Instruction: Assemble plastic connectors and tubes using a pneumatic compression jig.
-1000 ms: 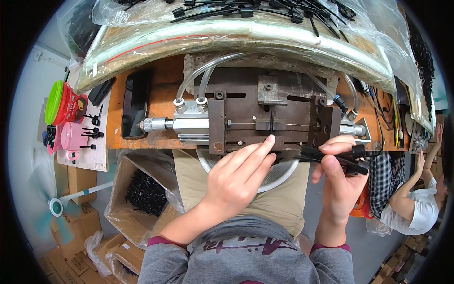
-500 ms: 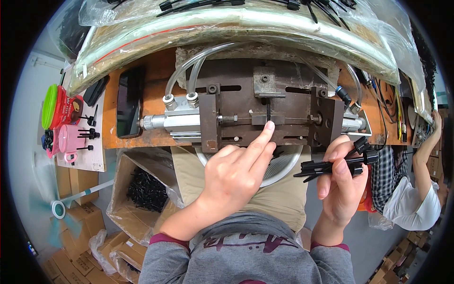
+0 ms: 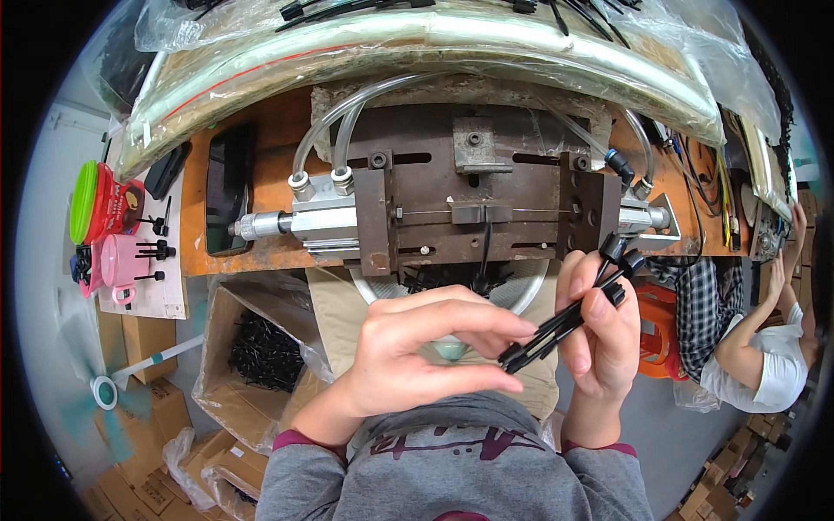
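Note:
In my right hand [image 3: 604, 339] is a bundle of thin black plastic rods [image 3: 569, 323] with thick capped ends, gripped between thumb and fingers. My left hand [image 3: 417, 352] reaches across to the bundle's lower left ends, which sit between its thumb and curled fingers. Beyond both hands stands a dark metal fixture [image 3: 426, 247] with a small central block [image 3: 480, 214] and a silver cylinder [image 3: 323, 217] at its left side. Another black rod [image 3: 486, 247] hangs below the block, over a white-rimmed basket [image 3: 530, 300] on my lap that holds more black pieces.
A phone [image 3: 228, 187] lies on the orange bench left of the fixture. Clear air hoses [image 3: 347, 130] arch behind it. A carton [image 3: 269, 347] of black pieces stands low at left, near a fan [image 3: 104, 392]. At right sits another person [image 3: 756, 365].
My left hand has left the fixture and come back to the rods in my right hand. The bundle has moved left. The rod at the block now hangs lower, below it.

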`<act>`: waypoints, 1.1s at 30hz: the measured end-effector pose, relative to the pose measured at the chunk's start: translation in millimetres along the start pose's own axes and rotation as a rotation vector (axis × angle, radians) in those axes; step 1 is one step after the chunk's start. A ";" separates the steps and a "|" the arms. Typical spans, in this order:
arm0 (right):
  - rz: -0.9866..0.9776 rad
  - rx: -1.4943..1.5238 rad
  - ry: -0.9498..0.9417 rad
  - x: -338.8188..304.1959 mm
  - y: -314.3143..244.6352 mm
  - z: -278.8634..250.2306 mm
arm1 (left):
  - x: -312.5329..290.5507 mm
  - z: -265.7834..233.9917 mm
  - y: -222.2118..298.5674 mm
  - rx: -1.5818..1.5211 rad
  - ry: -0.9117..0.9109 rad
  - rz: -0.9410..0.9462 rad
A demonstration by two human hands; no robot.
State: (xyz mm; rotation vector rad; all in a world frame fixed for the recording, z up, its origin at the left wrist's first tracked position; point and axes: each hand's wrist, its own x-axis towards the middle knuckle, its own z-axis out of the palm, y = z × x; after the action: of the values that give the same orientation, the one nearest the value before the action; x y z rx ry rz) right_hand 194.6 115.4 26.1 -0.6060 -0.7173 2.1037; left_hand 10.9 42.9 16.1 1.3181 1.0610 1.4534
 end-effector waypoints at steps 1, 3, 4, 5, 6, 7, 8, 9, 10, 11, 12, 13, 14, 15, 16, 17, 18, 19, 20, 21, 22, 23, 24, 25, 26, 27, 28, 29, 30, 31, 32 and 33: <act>-0.021 -0.013 0.028 -0.6 -1.0 -0.3 | -1.8 -2.8 0.5 0.025 -0.026 0.011; -0.065 -0.039 0.087 -2.6 -3.4 -0.8 | -6.3 -11.3 1.8 0.074 -0.080 0.032; -0.124 -0.125 0.108 -3.6 -4.8 -2.8 | -9.6 -12.4 1.8 0.022 -0.069 0.018; -0.223 -0.192 0.134 -3.7 -4.5 -6.1 | -11.7 -14.5 2.1 0.035 -0.068 0.055; -0.310 -0.253 0.197 -3.7 -5.3 -7.0 | -13.3 -16.6 2.1 0.047 -0.067 0.091; -0.396 -0.315 0.261 -3.7 -5.9 -7.6 | -14.8 -17.5 1.7 0.059 -0.066 0.128; -0.490 -0.396 0.278 -0.4 -5.5 -9.1 | -16.7 -15.2 0.6 0.130 -0.030 0.167; -0.587 -0.482 0.275 1.5 -5.1 -6.4 | -15.1 -11.3 0.9 0.286 0.030 0.191; -0.647 -0.562 0.282 1.6 -4.0 -4.4 | -12.1 -5.9 1.4 0.441 0.089 0.215; -0.707 -0.643 0.287 1.1 -3.1 -2.8 | -9.2 -0.4 1.4 0.597 0.150 0.237; -0.758 -0.746 0.274 1.3 -2.1 -2.5 | -9.0 4.0 -8.6 0.668 0.198 0.245; -0.790 -0.841 0.274 -0.1 -0.9 -1.1 | -8.0 6.0 -14.5 0.764 0.183 0.266; -0.817 -0.912 0.282 -1.2 1.0 0.1 | -6.5 7.2 -20.1 0.857 0.164 0.288; -0.844 -0.984 0.290 -1.7 2.9 1.3 | -5.1 7.8 -25.7 0.951 0.145 0.309; -0.870 -1.053 0.303 -1.2 5.2 1.8 | -4.0 7.7 -31.6 1.020 0.126 0.334; -0.895 -1.124 0.317 -0.7 8.1 1.2 | -2.8 8.7 -33.5 1.061 0.128 0.329; -0.920 -1.195 0.331 -0.5 10.0 0.4 | -1.8 10.0 -35.1 1.102 0.130 0.323; -0.940 -1.277 0.329 -1.6 11.0 -0.3 | -1.0 10.7 -36.3 1.143 0.133 0.316; -0.960 -1.360 0.325 -3.6 11.1 -0.3 | 1.1 10.5 -35.9 1.142 0.129 0.313; -0.979 -1.443 0.321 -5.5 11.0 -0.3 | 3.6 10.1 -34.7 1.141 0.125 0.309; -1.011 -1.562 0.344 -7.1 9.8 -0.5 | 5.1 10.0 -33.3 1.139 0.122 0.305; -1.039 -1.603 0.348 -7.5 10.2 -1.3 | 5.3 10.3 -32.4 1.150 0.119 0.298; -1.068 -1.644 0.353 -7.7 10.9 -2.1 | 5.0 10.6 -31.4 1.160 0.115 0.291; -1.097 -1.685 0.357 -7.5 11.9 -2.9 | 4.8 10.7 -31.0 1.170 0.112 0.284; -1.135 -1.672 0.346 -5.6 13.7 -3.5 | 4.7 10.5 -31.0 1.170 0.112 0.283; -1.159 -1.706 0.321 -3.6 13.8 -3.1 | 4.7 10.1 -31.0 1.169 0.113 0.282; -1.183 -1.740 0.296 -1.7 13.6 -2.6 | 4.4 9.8 -31.0 1.169 0.113 0.281; -1.208 -1.777 0.273 -0.9 13.1 -2.0 | 4.7 9.6 -30.3 1.165 0.105 0.271; -1.187 -1.766 0.309 -0.7 15.8 -1.8 | 4.9 8.8 -28.8 1.160 0.096 0.262; -1.184 -1.796 0.290 -0.2 16.6 -3.4 | 5.0 8.5 -27.7 1.155 0.088 0.252; -1.181 -1.823 0.268 1.3 17.1 -5.1 | 4.9 8.7 -26.7 1.050 0.099 0.257; -1.178 -1.851 0.246 2.8 18.1 -7.0 | 4.3 9.2 -25.7 0.945 0.109 0.262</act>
State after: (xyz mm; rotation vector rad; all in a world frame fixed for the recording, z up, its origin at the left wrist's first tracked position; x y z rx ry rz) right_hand 187.6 110.5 8.4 -0.8988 -2.0635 -0.1376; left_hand 21.4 53.8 -7.1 2.1004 1.8203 1.2314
